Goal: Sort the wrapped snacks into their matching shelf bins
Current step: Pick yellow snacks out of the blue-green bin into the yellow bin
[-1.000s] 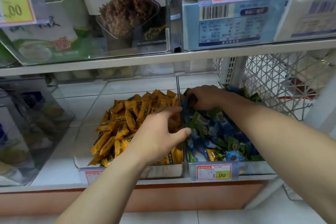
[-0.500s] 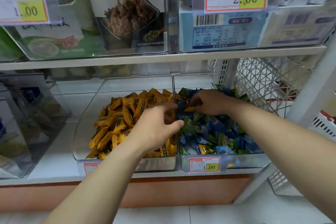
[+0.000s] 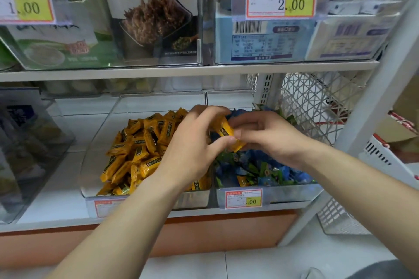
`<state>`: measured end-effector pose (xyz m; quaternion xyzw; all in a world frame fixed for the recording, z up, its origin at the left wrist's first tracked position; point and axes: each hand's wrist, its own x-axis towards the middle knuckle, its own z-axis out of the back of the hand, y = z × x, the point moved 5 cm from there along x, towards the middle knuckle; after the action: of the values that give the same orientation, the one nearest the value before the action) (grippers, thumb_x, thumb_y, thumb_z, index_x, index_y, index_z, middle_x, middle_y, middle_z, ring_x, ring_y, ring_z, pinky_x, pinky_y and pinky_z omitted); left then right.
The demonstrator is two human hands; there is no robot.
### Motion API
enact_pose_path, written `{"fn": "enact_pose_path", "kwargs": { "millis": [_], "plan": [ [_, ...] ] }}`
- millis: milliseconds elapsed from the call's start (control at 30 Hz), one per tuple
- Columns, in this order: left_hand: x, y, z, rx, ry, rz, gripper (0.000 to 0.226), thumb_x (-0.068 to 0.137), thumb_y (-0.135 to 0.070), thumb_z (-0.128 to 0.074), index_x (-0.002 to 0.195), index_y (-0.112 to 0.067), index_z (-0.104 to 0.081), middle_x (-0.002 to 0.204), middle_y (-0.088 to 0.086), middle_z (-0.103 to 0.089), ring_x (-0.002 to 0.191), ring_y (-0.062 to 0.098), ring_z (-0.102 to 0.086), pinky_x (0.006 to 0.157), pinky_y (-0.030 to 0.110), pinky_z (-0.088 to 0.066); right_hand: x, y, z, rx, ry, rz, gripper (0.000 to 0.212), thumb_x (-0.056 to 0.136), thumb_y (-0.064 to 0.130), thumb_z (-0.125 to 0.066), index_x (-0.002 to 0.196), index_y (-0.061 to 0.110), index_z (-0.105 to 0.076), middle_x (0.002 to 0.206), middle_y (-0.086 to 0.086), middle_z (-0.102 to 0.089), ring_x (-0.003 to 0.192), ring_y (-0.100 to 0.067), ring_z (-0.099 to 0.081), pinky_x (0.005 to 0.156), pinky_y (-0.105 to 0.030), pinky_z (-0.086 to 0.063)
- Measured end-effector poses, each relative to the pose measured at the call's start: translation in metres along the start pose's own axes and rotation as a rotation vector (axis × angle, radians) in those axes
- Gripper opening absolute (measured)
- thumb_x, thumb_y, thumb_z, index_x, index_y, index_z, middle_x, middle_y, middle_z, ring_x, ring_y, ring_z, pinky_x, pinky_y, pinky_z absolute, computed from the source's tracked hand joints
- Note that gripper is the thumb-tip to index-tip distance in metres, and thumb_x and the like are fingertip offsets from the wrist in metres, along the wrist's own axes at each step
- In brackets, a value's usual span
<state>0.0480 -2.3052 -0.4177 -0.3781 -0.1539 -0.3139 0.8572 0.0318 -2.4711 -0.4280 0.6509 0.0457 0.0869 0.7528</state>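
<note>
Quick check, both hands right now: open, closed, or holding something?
Left hand: closed, fingers and thumb curled round the yellow snack.
Right hand: closed, pinching the same yellow snack.

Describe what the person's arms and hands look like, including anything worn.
The left forearm and right forearm are bare to the frame edge, no sleeves in view. The left hand and right hand wear no gloves, and no rings, watch or bracelet show.
</note>
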Motion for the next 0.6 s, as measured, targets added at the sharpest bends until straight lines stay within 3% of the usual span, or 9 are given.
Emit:
{"fn": "enact_pose_path", "kwargs": {
  "millis": [100,167,233,333,433,600],
  "plan": [
    [0.000,0.000,0.003,-0.009,-0.002,0.026,0.040,0.079,-0.045,-0.078,0.114,-0.036,-0.060,0.104,-0.014,-0.063,0.095,0.004,-0.058,0.082,0.027,-0.052,0.002,-0.008,0.000,-0.067,0.013,-0.003,0.014,0.097,0.017,-0.061,0.104,0.020,-0.072,0.094,-0.004,-0.077,0.090,-0.019,-0.073,0.076,-0.030,-0.058],
    [0.000,0.006,0.003,0.010,0.019,0.079,0.035,0.078,-0.042,-0.079,0.107,-0.036,-0.061,0.100,-0.015,-0.064,0.091,0.004,-0.058,0.078,0.024,-0.050,0.006,-0.018,0.008,-0.298,-0.021,0.015,0.015,0.098,0.025,-0.060,0.099,0.027,-0.074,0.089,0.007,-0.076,0.084,-0.008,-0.070,0.074,-0.021,-0.054],
    [-0.001,0.012,0.002,0.040,0.053,0.130,0.029,0.078,-0.042,-0.079,0.100,-0.038,-0.060,0.095,-0.016,-0.062,0.085,0.002,-0.057,0.070,0.016,-0.045,0.011,-0.032,0.009,-0.523,0.135,-0.036,0.017,0.098,0.023,-0.059,0.095,0.030,-0.075,0.087,0.013,-0.075,0.079,0.001,-0.066,0.069,-0.009,-0.045],
    [-0.004,0.017,0.002,0.041,0.082,0.173,0.025,0.078,-0.043,-0.079,0.095,-0.040,-0.060,0.091,-0.020,-0.059,0.078,-0.004,-0.054,0.061,0.007,-0.038,0.014,-0.060,0.009,-0.740,0.412,-0.196,0.025,0.097,0.014,-0.059,0.104,0.032,-0.075,0.101,0.022,-0.072,0.092,0.010,-0.063,0.078,-0.006,-0.041],
    [-0.005,0.018,0.002,0.023,0.089,0.192,0.025,0.077,-0.044,-0.080,0.092,-0.041,-0.061,0.088,-0.021,-0.059,0.079,-0.004,-0.055,0.060,0.008,-0.038,0.022,-0.069,0.008,-0.823,0.482,-0.203,0.031,0.095,0.011,-0.061,0.115,0.032,-0.072,0.109,0.024,-0.068,0.091,0.018,-0.058,0.075,-0.002,-0.040],
    [-0.005,0.017,-0.002,0.009,0.104,0.206,0.024,0.077,-0.044,-0.080,0.090,-0.042,-0.060,0.086,-0.023,-0.060,0.081,-0.003,-0.057,0.063,0.005,-0.040,0.030,-0.081,-0.002,-1.045,0.600,-0.170,0.023,0.090,0.029,-0.070,0.112,0.038,-0.072,0.105,0.026,-0.055,0.091,0.002,-0.053,0.068,-0.005,-0.037]
  ]
}}
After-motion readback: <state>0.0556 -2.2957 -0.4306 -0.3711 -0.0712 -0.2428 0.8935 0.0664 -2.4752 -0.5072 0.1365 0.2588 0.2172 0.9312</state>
